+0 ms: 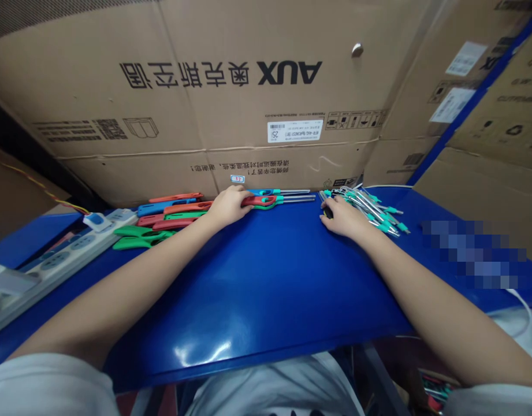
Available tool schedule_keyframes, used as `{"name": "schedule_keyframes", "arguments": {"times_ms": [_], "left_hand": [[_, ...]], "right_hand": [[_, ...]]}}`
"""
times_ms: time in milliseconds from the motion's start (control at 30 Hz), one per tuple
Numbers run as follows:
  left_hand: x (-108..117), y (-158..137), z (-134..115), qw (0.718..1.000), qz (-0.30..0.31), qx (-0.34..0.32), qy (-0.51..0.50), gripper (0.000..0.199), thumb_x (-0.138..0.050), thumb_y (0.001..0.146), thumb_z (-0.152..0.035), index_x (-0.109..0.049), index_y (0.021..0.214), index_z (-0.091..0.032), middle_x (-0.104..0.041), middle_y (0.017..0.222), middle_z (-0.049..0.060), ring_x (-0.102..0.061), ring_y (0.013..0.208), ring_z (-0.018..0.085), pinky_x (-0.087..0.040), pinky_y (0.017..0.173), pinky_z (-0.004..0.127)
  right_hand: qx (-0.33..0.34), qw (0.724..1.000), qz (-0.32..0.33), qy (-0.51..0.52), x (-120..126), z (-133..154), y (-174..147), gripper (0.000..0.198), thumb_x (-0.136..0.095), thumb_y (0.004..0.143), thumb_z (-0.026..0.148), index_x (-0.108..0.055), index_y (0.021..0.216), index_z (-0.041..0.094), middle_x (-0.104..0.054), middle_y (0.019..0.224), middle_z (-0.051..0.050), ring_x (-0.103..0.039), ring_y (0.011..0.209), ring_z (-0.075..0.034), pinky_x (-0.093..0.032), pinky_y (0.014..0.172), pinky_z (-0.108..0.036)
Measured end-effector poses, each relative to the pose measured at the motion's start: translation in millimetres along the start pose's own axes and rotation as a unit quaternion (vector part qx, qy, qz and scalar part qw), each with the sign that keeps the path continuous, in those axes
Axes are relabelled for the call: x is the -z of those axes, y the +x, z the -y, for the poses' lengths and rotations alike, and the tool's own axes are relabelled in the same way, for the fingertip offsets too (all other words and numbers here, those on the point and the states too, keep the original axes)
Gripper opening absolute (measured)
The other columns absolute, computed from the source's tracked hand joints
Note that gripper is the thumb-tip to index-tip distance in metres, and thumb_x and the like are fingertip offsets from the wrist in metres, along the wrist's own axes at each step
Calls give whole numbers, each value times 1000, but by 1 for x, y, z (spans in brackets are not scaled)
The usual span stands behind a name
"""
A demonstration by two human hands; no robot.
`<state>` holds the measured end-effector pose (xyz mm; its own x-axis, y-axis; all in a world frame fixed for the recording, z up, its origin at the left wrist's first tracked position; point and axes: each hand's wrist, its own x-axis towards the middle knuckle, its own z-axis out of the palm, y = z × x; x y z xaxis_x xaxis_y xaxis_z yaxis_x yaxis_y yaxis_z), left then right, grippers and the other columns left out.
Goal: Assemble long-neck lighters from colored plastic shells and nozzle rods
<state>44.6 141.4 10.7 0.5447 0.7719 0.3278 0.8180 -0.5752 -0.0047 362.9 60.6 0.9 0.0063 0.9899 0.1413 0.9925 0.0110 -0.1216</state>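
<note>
My left hand (231, 207) is closed over the handle end of a red stick lighter (266, 200), which lies on the blue table with its metal tube pointing right. Close behind it lies a blue stick lighter (266, 192). My right hand (344, 217) has its fingers curled round a small black object with a yellow edge (327, 212), mostly hidden by the fingers. A pile of metal lighter tubes with teal ends (374, 208) lies just behind and right of that hand. Left of my left hand are several coloured handle shells (174, 208), red, orange, blue and green.
A white power strip (81, 245) with plugs runs along the table's left side. Cardboard panels (231, 115) stand upright along the back and right. A pixelated patch covers something at the right of the blue table (266, 277). A bin with coloured parts is below right.
</note>
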Motion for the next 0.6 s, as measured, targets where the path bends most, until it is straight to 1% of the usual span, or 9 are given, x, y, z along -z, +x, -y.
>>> {"name": "schedule_keyframes", "arguments": {"times_ms": [100,167,233,333,367,400,433,500,600], "left_hand": [[5,-4,-4,1000,-5,1,11,37,-63,90,-32,-68,123,-17,-64,121,13,-60,113,31,-51,95,40],[14,-8,-5,1000,-8,4,19,38,-64,89,-34,-67,123,-17,-62,125,14,-59,116,32,-50,96,41],[28,-15,-2,999,-15,14,29,39,-63,90,-38,-67,123,-18,-61,127,14,-58,116,33,-49,96,43],[50,-30,14,996,-38,61,46,36,-64,89,-42,-66,115,-17,-64,117,13,-58,113,33,-50,93,42],[55,-35,21,994,-35,83,54,34,-65,87,-42,-66,110,-17,-65,113,13,-59,111,33,-50,91,41],[58,-41,28,992,-19,106,61,30,-65,87,-42,-67,103,-17,-66,106,12,-60,106,31,-50,90,40],[60,-46,36,990,5,126,70,28,-64,88,-42,-67,98,-17,-66,100,11,-61,103,30,-50,89,38],[56,-55,48,986,25,142,78,26,-66,85,-41,-68,94,-17,-66,95,11,-62,101,30,-50,88,37],[44,-63,59,984,39,158,78,27,-65,84,-39,-71,98,-17,-64,97,11,-63,101,30,-51,87,36]], "right_hand": [[11,1000,-16,6,-2,-1,1,37,-55,94,42,-62,121,18,-60,124,-18,-62,113,-35,-51,90,-45],[19,999,-36,17,-2,-2,2,45,-51,95,50,-60,125,16,-60,123,-19,-59,116,-36,-50,94,-46],[22,998,-60,21,-2,-2,3,55,-48,96,55,-57,130,12,-60,124,-21,-57,119,-38,-48,97,-49],[43,991,-119,31,-1,-1,4,56,-47,97,53,-55,130,9,-60,123,-23,-54,121,-39,-45,100,-51],[62,987,-142,42,-1,1,4,53,-48,97,51,-56,129,9,-60,121,-22,-54,121,-38,-45,101,-50],[86,981,-162,57,0,3,3,50,-48,97,48,-58,127,10,-61,120,-21,-54,120,-37,-44,103,-50],[110,975,-178,74,1,6,3,45,-47,97,46,-59,124,12,-62,119,-20,-54,119,-35,-43,104,-49],[154,963,-198,101,3,13,0,38,-47,97,42,-62,119,14,-63,116,-17,-56,115,-32,-44,104,-47],[197,952,-203,119,5,24,-5,33,-47,97,40,-64,114,17,-65,113,-15,-57,112,-31,-45,101,-48]]}}
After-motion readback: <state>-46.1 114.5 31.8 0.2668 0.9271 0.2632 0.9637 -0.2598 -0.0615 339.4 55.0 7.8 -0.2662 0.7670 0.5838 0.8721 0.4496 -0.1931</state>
